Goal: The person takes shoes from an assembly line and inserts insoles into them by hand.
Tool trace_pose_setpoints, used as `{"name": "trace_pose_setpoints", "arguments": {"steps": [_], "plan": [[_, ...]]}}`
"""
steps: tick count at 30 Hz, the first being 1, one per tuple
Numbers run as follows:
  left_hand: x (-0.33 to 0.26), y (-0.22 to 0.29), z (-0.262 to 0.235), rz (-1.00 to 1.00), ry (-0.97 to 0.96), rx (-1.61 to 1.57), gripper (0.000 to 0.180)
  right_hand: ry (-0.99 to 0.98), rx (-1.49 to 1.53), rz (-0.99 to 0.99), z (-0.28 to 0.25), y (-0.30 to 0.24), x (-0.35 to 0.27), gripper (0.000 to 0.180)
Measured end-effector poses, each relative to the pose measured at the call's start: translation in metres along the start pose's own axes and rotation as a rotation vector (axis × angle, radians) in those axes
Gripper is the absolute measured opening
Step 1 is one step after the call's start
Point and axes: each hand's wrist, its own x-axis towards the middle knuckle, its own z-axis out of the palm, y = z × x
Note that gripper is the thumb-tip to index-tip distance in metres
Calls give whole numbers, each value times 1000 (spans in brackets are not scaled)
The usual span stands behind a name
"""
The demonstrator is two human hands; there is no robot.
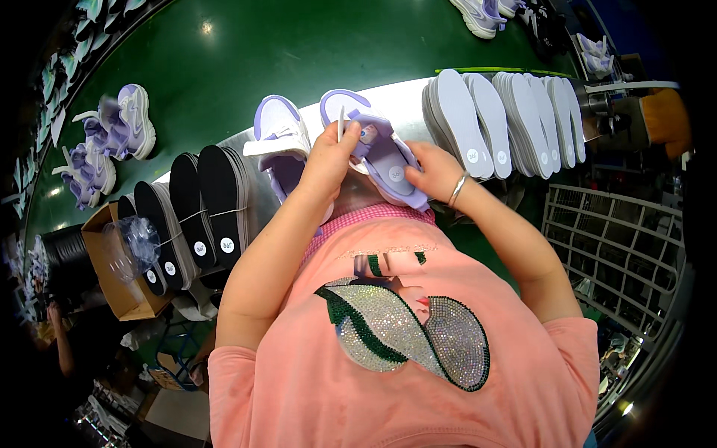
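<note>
A white and purple sneaker (345,104) sits in front of me, its toe pointing away and its opening toward me. My left hand (327,163) is closed on the left side of its opening, with a thin white piece standing up at the fingertips; I cannot tell whether that is the tongue. My right hand (435,174) grips the collar on the right side, thumb over the edge. Inside the shoe lies a lavender insole (386,158) with a round pale mark at the heel. A matching sneaker (278,118) stands just left, partly hidden by my left forearm.
Stacks of grey-white insoles (459,112) line the metal ledge on the right, and tied black insoles (216,187) the left. A cardboard box (104,254) holds clear plastic. More sneakers (134,123) rest on the green table (246,45). A wire rack (612,246) stands at right.
</note>
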Motion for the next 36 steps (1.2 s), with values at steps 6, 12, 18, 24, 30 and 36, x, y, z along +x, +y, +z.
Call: {"name": "trace_pose_setpoints", "arguments": {"steps": [6, 12, 18, 24, 30, 36], "plan": [[-26, 12, 5, 222, -158, -81, 23, 503, -135, -202, 14, -11, -18, 43], [-24, 13, 9, 243, -146, -65, 24, 578, -130, -261, 17, -7, -14, 45], [-15, 17, 8, 175, 22, -54, 28, 479, -74, -159, 20, -8, 0, 35], [-21, 14, -1, 260, 135, 111, 39, 128, 139, 19, 12, -14, 16, 23], [-71, 33, -41, 577, 379, 138, 21, 136, 173, 59, 12, -9, 15, 23], [-79, -11, -49, 227, 356, 463, 22, 114, 126, 29, 19, -15, 27, 29]]}}
